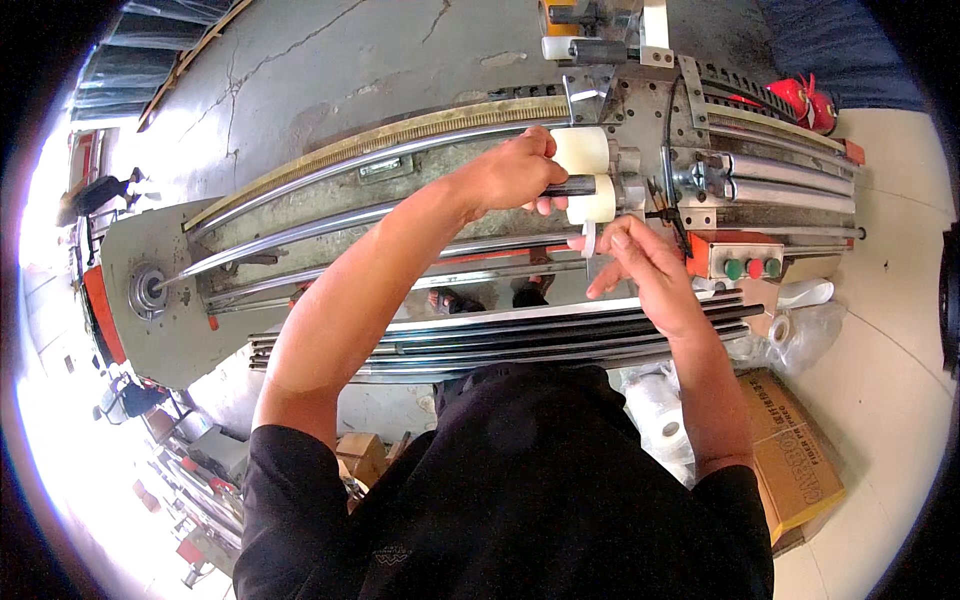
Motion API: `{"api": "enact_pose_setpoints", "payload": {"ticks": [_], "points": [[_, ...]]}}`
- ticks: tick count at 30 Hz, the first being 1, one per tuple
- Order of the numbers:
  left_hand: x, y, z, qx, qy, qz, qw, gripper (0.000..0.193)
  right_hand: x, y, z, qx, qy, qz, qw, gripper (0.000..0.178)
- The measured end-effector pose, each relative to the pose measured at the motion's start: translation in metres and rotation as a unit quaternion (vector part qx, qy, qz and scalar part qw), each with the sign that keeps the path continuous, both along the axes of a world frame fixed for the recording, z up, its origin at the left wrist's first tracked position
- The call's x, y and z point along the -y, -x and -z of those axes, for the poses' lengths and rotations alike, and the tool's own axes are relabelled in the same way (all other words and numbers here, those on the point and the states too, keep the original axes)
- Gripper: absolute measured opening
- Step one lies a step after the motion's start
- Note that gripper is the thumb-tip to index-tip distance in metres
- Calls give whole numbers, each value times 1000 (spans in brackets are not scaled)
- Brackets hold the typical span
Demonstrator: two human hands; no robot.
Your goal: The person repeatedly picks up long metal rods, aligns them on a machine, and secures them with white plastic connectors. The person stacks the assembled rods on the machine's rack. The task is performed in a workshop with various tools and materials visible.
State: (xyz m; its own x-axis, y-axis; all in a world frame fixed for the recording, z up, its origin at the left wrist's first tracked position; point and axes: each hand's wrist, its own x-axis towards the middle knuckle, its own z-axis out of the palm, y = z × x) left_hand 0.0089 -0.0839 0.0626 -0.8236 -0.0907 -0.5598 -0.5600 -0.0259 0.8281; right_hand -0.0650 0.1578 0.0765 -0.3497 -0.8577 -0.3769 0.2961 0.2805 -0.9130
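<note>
Cardboard box (785,450): sitting nearest the worker, right of the lower white roller (592,200).
Dark bars (520,338): lying in a row, on the worker's side of that roller.
Right hand (645,268): hovering just nearer than the roller, fingers loosely spreading; whether they are touching anything, I cannot tell.
Button box (715,262): standing right of the roller.
Dark rod (574,186): poking out leftward at the roller.
Left hand (512,172): closing its fingers around the rod, left of the roller.
Upper white roller (580,150): sitting just beyond the lower one.
</note>
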Motion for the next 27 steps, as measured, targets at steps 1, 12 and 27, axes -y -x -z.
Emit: {"api": "enact_pose_setpoints", "payload": {"ticks": [1, 12, 27], "points": [[0, 0, -1, -6, -1, 5, 1000, 18, 4, 2, -10, -22, 2, -5, 1000, 30], [-7, -3, -3, 21, 14, 14, 1000, 32, 51, 70, 30, 34, -57, 34, 997, 35], [-6, 6, 5, -24, 134, 112, 984, 47, 19, -24, 14, 175, 82, -28, 981, 27]]}}
